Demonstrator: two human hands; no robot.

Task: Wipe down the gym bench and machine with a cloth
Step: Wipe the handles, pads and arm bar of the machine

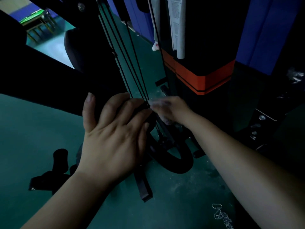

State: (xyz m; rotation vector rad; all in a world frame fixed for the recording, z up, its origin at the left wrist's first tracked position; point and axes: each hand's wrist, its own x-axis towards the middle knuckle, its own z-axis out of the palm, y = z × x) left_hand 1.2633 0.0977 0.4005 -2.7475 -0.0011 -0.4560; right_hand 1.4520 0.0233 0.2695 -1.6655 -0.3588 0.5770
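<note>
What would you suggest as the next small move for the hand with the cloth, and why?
Probably slide the right hand with its cloth up along the black cables: the cloth sits low against them, and the left hand rests on the black frame bar beside them.

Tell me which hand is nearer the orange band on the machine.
Right. The right hand, gripping a pale cloth, sits just below-left of the orange band; the left hand rests farther left on the black frame.

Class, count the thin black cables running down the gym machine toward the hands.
3 thin black cables, side by side, slanting from upper left down to the left hand and right hand. Others may be hidden.
</note>
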